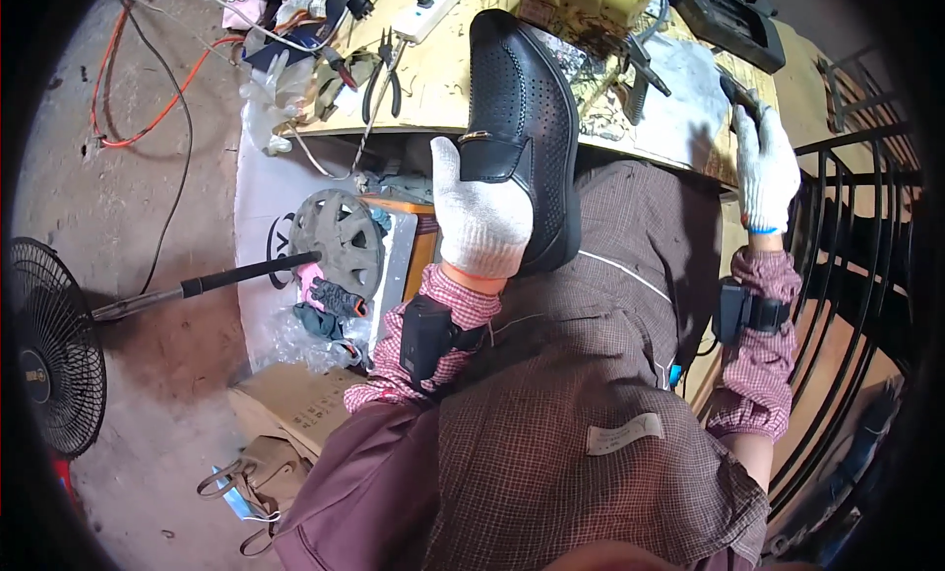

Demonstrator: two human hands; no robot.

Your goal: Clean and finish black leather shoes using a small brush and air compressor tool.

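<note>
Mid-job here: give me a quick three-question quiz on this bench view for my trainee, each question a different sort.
1. True or false: the left hand grips the black perforated shoe at its heel end.
2. Multiple choice: the right hand is closed on a) a dark tool handle at the workbench edge, b) the floor fan, c) nothing.
3. Fill in: on the floor to the person's left stands a black ____.

Key:
1. True; the gloved hand wraps the heel, with the toe pointing away over the bench.
2. a
3. fan
</note>
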